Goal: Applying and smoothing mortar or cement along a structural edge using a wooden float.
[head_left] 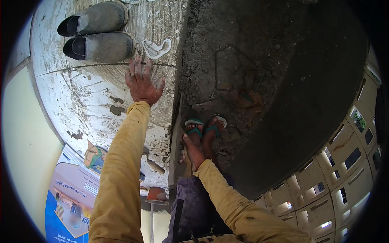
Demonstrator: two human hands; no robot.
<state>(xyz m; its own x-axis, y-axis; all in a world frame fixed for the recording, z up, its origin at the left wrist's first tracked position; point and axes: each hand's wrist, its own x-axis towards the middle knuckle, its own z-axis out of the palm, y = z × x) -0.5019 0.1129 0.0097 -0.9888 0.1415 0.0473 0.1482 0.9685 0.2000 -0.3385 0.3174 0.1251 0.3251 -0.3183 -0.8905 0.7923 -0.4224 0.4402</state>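
A pale, smeared ledge (89,101) fills the left side, with 2 dusty slip-on shoes (103,47) at its far end. Just beside them, the person's left hand (144,85) lies palm down on the ledge, fingers spread wide, holding nothing. Nearer the body, a trowel-like tool (155,165) rests untouched. To its right, the right hand (194,154) is at the lower legs, its fingers partly hidden; whether it grips anything cannot be told. Beyond it, 2 green-strapped sandals (212,128) stand on rough, dark ground (243,36). A pierced wall (347,137) curves rightmost. The step in hand appears to be a braced lean; the next move seems to call for steady footing.
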